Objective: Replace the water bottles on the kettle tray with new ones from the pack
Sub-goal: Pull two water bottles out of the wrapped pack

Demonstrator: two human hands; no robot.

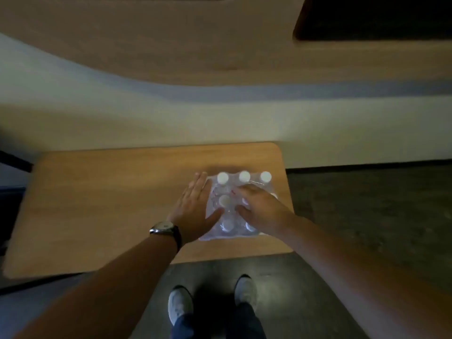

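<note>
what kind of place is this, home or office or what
Probably a hotel or guest room, though that is a guess: a small wooden table against a plain wall, dark carpet, and a shrink-wrapped pack of water bottles under both hands.

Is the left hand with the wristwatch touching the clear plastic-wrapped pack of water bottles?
Touching. The head view shows the left hand laid flat against the left side of the clear plastic-wrapped pack of water bottles, its thumb over the wrap.
</note>
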